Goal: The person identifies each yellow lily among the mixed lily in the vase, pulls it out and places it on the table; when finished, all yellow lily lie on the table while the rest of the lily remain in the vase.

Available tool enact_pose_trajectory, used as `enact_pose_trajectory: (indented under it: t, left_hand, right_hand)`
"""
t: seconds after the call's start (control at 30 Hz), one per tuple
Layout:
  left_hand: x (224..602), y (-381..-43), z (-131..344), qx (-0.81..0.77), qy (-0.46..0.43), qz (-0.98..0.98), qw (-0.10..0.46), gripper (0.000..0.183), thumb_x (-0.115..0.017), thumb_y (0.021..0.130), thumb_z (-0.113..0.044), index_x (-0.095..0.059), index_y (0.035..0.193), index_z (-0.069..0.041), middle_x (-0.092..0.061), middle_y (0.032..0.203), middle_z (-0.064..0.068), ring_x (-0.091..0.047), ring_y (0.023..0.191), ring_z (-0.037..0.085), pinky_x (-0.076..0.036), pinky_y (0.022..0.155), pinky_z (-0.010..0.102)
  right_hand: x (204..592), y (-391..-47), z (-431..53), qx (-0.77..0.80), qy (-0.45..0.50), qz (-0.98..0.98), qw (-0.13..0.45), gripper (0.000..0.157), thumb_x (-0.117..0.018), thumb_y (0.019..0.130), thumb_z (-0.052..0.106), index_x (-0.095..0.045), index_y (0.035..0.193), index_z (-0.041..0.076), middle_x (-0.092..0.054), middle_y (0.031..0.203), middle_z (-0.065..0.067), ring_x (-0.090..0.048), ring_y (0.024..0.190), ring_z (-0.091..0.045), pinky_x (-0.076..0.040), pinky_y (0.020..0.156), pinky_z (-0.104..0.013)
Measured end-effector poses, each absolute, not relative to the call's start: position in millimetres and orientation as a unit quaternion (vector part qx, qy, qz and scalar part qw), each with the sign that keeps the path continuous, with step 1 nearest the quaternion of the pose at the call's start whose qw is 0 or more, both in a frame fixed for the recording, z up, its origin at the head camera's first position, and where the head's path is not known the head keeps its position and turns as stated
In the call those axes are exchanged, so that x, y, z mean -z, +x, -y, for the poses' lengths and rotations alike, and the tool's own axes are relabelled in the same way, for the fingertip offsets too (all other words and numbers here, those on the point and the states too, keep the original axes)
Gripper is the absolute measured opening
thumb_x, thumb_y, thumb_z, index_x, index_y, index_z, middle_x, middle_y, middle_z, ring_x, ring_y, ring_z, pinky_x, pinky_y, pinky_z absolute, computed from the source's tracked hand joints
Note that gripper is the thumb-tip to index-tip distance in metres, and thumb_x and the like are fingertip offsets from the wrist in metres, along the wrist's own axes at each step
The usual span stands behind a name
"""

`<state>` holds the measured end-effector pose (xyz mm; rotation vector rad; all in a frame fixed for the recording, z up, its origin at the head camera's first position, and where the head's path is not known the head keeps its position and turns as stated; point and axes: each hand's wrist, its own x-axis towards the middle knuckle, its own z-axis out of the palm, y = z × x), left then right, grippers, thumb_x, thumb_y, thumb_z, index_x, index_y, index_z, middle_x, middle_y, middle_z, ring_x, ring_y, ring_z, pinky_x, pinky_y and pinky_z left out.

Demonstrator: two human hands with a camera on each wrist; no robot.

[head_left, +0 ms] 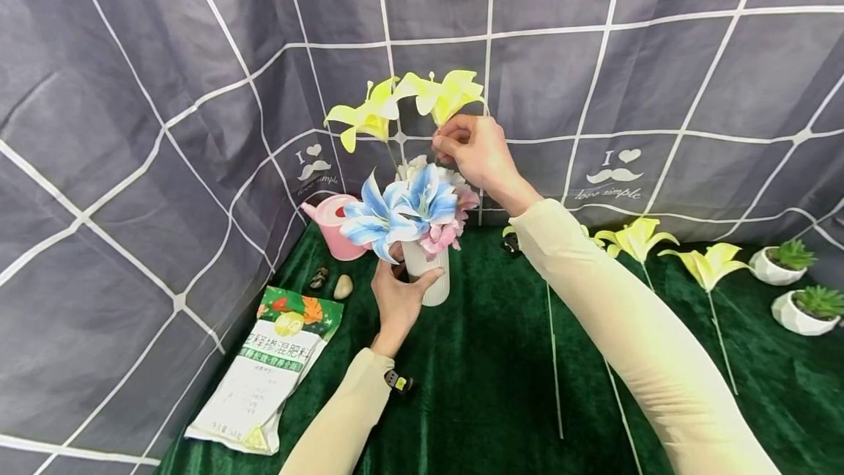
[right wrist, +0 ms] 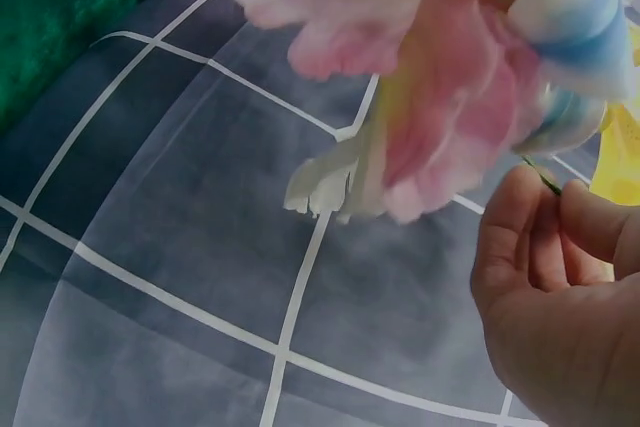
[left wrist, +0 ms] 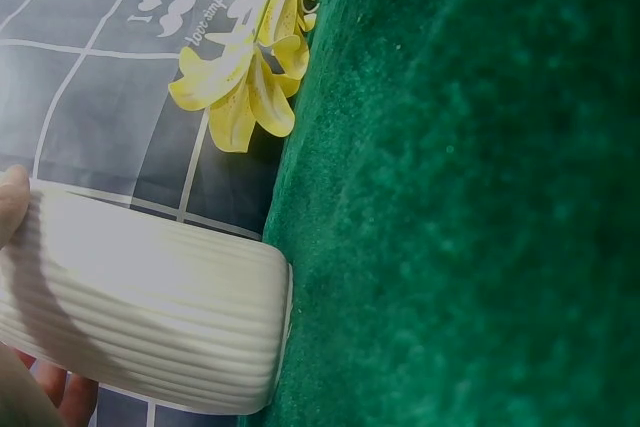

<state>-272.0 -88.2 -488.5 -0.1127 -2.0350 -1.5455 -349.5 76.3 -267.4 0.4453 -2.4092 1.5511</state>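
Observation:
A white ribbed vase (head_left: 430,286) stands upright on the green cloth, gripped low on its body by my left hand (head_left: 398,297). In the left wrist view the vase (left wrist: 150,297) has fingers (left wrist: 78,399) around its upper part. Blue lilies (head_left: 395,211) and pink and white blooms (head_left: 443,234) fill its mouth. With thumb and fingertips, my right hand (head_left: 478,156) pinches the thin green stem of a yellow lily (head_left: 445,94) just below the bloom. A second yellow lily (head_left: 369,114) rises from the bunch to the left. Blooms hide the lower stems.
Left of the vase are a pink watering can (head_left: 339,233), two pebbles (head_left: 343,286) and a fertilizer bag (head_left: 267,372). More long-stemmed yellow lilies (head_left: 708,266) lie at the right, under and beside my right arm. Two potted succulents (head_left: 807,314) stand at the far right. A grid-patterned curtain (head_left: 541,86) hangs behind.

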Motion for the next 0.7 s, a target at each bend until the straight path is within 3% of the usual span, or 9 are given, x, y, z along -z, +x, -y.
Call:
enact_pose_trajectory:
  t: [0.2, 0.43, 0.7]
  left_hand:
    - [489, -272, 88, 0.586, -0.038, 0.76, 0.28, 0.069, -0.094, 0.068, -0.037, -0.06, 0.127, -0.022, -0.067, 0.119, 0.001, -0.066, 0.109, 0.018, -0.057, 0.096, 0.043]
    - [488, -272, 87, 0.588, -0.042, 0.759, 0.278, 0.07, -0.093, 0.069, -0.037, -0.06, 0.13, -0.024, -0.067, 0.12, 0.001, -0.066, 0.108, 0.019, -0.057, 0.094, 0.042]
    - [488, -272, 88, 0.586, -0.038, 0.76, 0.279, 0.069, -0.093, 0.069, -0.037, -0.061, 0.127, -0.019, -0.066, 0.118, 0.005, -0.066, 0.106, 0.023, -0.057, 0.093, 0.045]
  right_hand:
    - [266, -350, -83, -0.567, 0.161, 0.795, 0.141, 0.009, -0.072, 0.093, 0.012, -0.072, 0.094, 0.003, -0.075, 0.083, -0.007, -0.069, 0.069, -0.011, -0.06, 0.073, -0.031]
    - [264, -351, -96, -0.604, 0.152, 0.761, 0.184, 0.005, -0.074, 0.092, 0.012, -0.072, 0.089, 0.008, -0.07, 0.071, 0.008, -0.068, 0.066, -0.008, -0.057, 0.068, -0.021]
    - [258, -344, -113, -0.68, 0.13, 0.692, 0.206, 0.005, -0.073, 0.091, 0.007, -0.07, 0.087, 0.007, -0.07, 0.07, 0.007, -0.068, 0.065, -0.009, -0.058, 0.07, -0.021]
